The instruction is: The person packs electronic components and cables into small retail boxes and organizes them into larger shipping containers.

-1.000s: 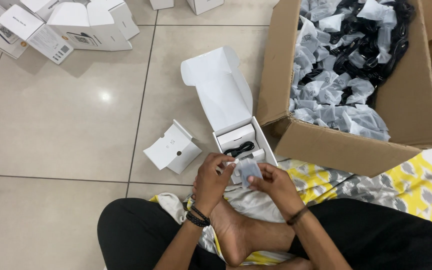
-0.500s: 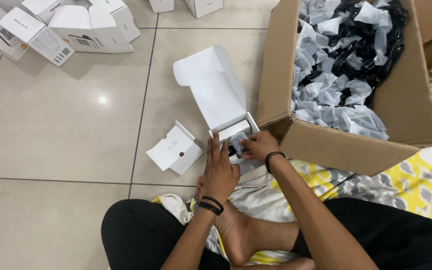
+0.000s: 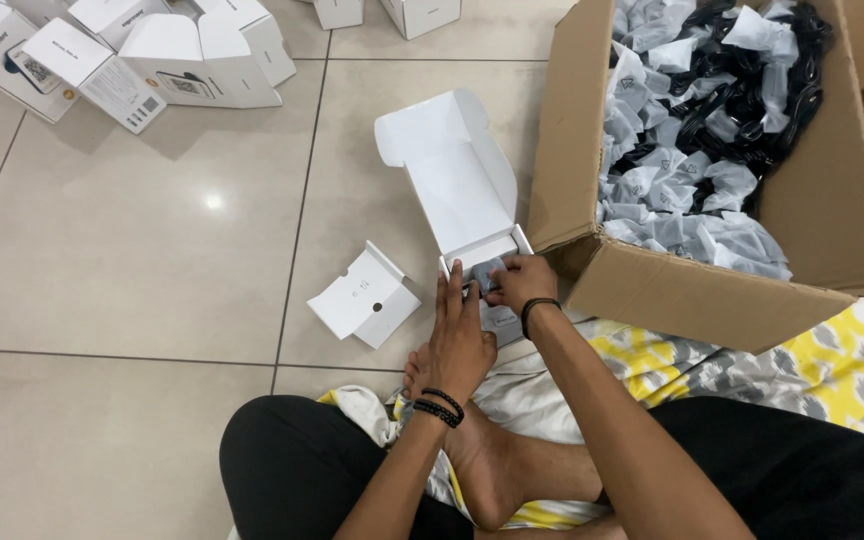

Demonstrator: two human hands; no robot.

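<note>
An open white carton (image 3: 457, 180) lies on the tiled floor in front of me, its lid flap folded back. My right hand (image 3: 520, 280) presses a small plastic-wrapped item down inside the carton's tray. My left hand (image 3: 459, 335) lies flat against the carton's near left side, fingers extended. A white cardboard insert (image 3: 364, 296) with a round hole sits on the floor just left of the carton. Both wrists wear dark bands.
A large brown cardboard box (image 3: 692, 290) full of bagged black items stands at right, touching the carton. Several white boxes (image 3: 142, 55) lie at the far left and top. I sit cross-legged on a yellow and grey cloth (image 3: 812, 365).
Both hands moved forward from my lap to the open carton. The wrapped item went from between my hands into the carton's tray.
</note>
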